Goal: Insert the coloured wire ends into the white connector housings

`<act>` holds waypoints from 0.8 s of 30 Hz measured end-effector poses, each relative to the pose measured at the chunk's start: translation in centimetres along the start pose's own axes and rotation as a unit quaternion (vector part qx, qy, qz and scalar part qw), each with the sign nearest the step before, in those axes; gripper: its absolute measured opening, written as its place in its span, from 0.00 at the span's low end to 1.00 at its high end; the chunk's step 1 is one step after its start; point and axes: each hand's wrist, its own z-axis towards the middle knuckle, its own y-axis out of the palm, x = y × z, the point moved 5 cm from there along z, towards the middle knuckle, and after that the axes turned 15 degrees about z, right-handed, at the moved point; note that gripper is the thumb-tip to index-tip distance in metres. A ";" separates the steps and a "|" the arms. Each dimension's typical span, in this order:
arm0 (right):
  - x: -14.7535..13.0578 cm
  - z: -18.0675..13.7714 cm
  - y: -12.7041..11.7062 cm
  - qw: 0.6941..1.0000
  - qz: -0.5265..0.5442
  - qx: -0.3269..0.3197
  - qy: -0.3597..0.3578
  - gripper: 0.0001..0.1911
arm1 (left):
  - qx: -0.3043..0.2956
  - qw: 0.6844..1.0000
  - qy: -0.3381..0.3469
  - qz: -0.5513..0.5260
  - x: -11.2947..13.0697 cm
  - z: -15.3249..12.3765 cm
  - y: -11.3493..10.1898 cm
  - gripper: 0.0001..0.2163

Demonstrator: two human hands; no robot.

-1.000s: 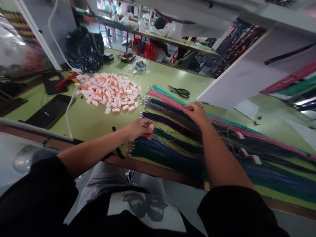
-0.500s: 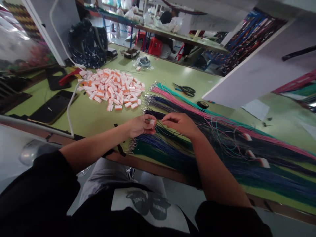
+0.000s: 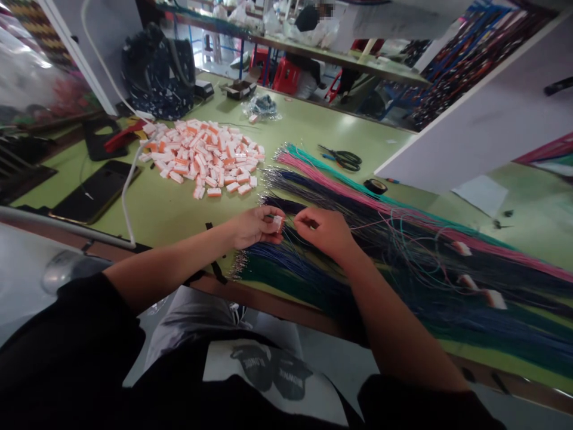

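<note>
My left hand [image 3: 258,228] is closed on a small white and orange connector housing [image 3: 278,224], gripped between thumb and fingers. Just to its right, my right hand [image 3: 324,233] is pinched, and a thin pink wire [image 3: 360,227] trails out behind it; the wire's end at the fingertips is too fine to make out. Below both hands lie bundles of dark wires [image 3: 308,272] with metal-tipped ends on the left. Beyond them run pink wires [image 3: 322,173] and teal wires [image 3: 313,161]. A heap of the same connector housings [image 3: 206,155] sits up and left of my hands.
Black-handled scissors [image 3: 344,158] and a roll of black tape [image 3: 375,186] lie past the wires. Several wired connectors [image 3: 495,298] rest on the bundles at right. A phone [image 3: 96,191], a white cable [image 3: 129,203] and a dark bag [image 3: 156,77] are at left. A white panel [image 3: 470,113] stands at right.
My right fingers have curled into a tighter pinch close to the connector housing. My left hand keeps its hold. The view has shifted slightly.
</note>
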 end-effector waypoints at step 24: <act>0.4 0.0 1.6 0.997 -0.067 -0.020 0.038 0.07 | 0.062 0.986 0.060 0.142 0.6 -0.7 0.8 0.09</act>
